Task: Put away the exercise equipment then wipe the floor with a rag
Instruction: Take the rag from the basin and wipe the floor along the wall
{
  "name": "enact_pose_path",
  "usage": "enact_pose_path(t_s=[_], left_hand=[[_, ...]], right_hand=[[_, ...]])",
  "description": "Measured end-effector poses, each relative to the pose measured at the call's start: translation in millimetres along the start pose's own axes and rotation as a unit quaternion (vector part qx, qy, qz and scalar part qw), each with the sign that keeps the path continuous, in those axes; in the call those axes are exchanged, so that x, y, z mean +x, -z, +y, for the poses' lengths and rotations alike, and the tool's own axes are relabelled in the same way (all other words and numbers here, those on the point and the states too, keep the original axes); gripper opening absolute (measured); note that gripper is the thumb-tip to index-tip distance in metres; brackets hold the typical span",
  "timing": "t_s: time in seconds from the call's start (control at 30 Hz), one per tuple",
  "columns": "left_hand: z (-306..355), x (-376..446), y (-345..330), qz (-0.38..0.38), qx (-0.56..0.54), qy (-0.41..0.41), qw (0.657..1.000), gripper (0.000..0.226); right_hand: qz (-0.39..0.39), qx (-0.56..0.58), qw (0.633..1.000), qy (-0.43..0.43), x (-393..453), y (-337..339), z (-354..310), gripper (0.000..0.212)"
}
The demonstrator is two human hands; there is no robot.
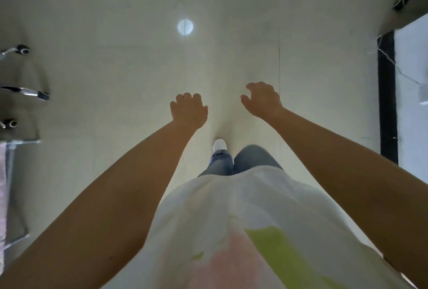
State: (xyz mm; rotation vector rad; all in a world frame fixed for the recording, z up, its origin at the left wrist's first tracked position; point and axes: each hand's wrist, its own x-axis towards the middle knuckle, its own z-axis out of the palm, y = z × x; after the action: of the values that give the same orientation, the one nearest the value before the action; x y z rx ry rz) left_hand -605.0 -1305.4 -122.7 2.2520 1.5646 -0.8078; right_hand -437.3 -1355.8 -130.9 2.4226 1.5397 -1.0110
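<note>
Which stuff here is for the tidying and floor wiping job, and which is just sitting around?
For the job:
pale tiled floor
empty left hand
empty right hand

Just there:
chrome bars with black end caps
pink cloth at the left edge
black door frame strip
round light reflection

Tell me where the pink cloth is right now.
In the head view, the pink cloth hangs at the far left edge on a metal rack, below the chrome handles.

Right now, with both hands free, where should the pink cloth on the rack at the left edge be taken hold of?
Pinch the pink cloth along its right-hand edge with the left hand, coming from the open floor side. It hangs draped on the metal rack, mostly cut off by the frame, so only that edge shows.
</note>
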Motion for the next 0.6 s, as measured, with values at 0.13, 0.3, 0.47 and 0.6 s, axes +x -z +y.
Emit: enact_pose_path(t_s=[0.13, 0.3, 0.47, 0.6], left_hand=[[0, 104, 76, -0.003, -0.008, -0.008, 1.0, 0.045], [21, 248, 174, -0.008, -0.021, -0.009, 1.0, 0.045], [41, 385, 287, 0.001, -0.036, 0.003, 0.999, 0.043], [56, 485, 381, 0.023, -0.046, -0.018, 0.999, 0.043]], right_hand=[[0.004, 0.0, 1.0, 0.001, 106, 75, -18, 0.047], [-0.012, -0.01, 1.0, 0.01, 254, 165, -25, 0.046], [-0.019, -0.001, 1.0, 0.018, 396, 275, -34, 0.048], [0.013, -0.005, 1.0, 0.008, 497, 367, -45, 0.046]])
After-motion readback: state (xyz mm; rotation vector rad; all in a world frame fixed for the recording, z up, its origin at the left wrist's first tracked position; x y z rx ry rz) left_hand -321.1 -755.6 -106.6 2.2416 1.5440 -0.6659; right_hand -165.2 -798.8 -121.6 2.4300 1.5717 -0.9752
